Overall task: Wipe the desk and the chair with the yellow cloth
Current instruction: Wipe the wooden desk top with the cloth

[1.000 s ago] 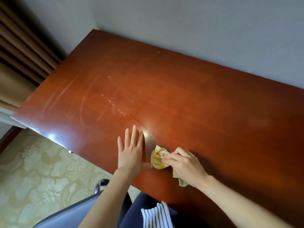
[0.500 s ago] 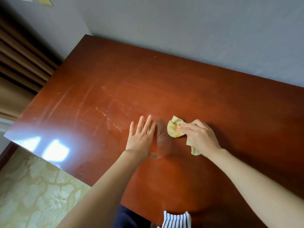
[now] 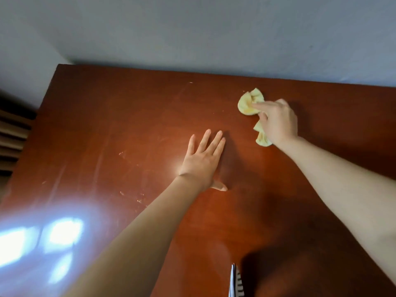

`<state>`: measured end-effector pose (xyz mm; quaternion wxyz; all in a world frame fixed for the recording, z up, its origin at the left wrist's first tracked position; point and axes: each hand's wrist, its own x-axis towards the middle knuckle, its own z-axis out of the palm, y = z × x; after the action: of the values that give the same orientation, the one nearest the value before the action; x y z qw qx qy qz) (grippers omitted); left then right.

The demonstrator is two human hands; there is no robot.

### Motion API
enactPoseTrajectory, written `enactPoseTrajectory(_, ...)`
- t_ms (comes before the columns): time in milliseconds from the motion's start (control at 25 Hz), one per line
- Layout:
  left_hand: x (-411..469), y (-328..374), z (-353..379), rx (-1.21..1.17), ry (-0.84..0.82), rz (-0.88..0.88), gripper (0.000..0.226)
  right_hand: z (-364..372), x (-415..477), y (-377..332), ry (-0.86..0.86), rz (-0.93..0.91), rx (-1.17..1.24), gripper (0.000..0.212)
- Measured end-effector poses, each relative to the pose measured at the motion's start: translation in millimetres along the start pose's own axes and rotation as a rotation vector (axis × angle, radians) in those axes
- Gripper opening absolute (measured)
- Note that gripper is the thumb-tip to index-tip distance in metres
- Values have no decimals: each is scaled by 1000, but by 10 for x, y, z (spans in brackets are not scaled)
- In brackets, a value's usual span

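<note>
The reddish-brown wooden desk (image 3: 128,116) fills most of the head view, with pale streaks and specks on its left half. My right hand (image 3: 277,123) presses the crumpled yellow cloth (image 3: 248,103) onto the desk near its far edge, right of centre; part of the cloth sticks out below my palm. My left hand (image 3: 203,161) lies flat on the desk's middle, fingers spread, holding nothing. The chair is out of view.
A grey wall (image 3: 214,33) runs along the desk's far edge. Brown curtain folds (image 3: 12,136) hang past the desk's left edge. Window glare (image 3: 53,234) reflects on the near left of the desk. A striped cloth edge (image 3: 234,281) shows at the bottom.
My right hand has slid the cloth away from me and to the right, from beside the left hand to near the far edge. The left hand stays flat; the view has tilted up.
</note>
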<state>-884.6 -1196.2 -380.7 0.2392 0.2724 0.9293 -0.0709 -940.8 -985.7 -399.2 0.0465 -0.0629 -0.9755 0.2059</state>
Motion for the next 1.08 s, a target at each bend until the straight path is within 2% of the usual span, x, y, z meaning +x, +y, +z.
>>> enactPoseTrajectory(160, 176, -302, -17, 22, -21, 79, 131, 192, 632, -139, 67, 260, 10, 37)
enactPoseTrajectory(240, 193, -386, 40, 42, -57, 114, 132, 332, 780, -262, 79, 318, -5, 40)
enactPoseTrajectory(320, 191, -436, 91, 41, -72, 109, 133, 462, 772, -455, 53, 216, -10, 42)
enactPoseTrajectory(480, 211, -480, 64, 7, -92, 68, 132, 568, 413, -732, -114, -213, 42, 41)
enactPoseTrajectory(560, 197, -478, 41, 13, -120, 55, 131, 525, 125, -707, -187, -310, 58, 40)
enactPoseTrajectory(680, 163, -428, 4, 43, -128, 41, 130, 340, -300, -426, -242, -337, -28, 41)
enactPoseTrajectory(840, 127, -287, -6, 10, -116, 5, 132, -60, -552, 118, -221, -278, -125, 39)
enactPoseTrajectory(1080, 106, -223, 74, -41, -34, -33, 135, -172, -42, 398, -71, -132, -146, 34)
